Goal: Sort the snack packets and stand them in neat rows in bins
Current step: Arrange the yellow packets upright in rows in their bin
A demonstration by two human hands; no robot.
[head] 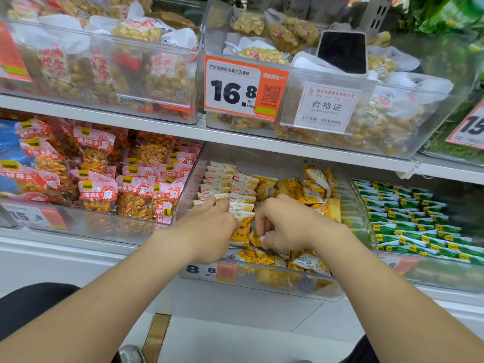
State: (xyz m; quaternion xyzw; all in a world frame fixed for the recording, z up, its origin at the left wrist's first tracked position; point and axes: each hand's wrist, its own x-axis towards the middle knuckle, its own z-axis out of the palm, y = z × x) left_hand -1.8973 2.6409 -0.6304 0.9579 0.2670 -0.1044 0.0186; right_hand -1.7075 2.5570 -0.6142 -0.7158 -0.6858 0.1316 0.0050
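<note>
The right hand (285,224) is clenched round one yellow packet (258,239), fingers curled over its crumpled top edge. It holds the packet low in the front half of the middle bin (190,184). The left hand (209,226) is just beside it. Its bent fingertips lie on the tops of the nearest standing packets, but with the thumb hidden I cannot tell whether it pinches one or only presses on them.

Two rows of packets stand on edge in the left part of this clear bin. The left row (216,183) shows about six white-and-yellow tops running to the back. The second row (242,189) shows about five, the front one a tall yellow packet between the two hands. To the right, a loose heap (309,195) of yellow packets lies tumbled at all angles. More lie flat along the front wall, under the right wrist.

Two more bins flank this one on the same shelf. The left one holds red peanut packets (97,195) in a jumble. The right one holds green packets (408,221) in close, even rows.

On the shelf above stand two clear bins of pale peanut bags (157,77). The right-hand one carries one orange 16.8 price tag (235,90) and one white certificate card (326,107). The middle bin has an 8.8 tag (209,269) on its front.
</note>
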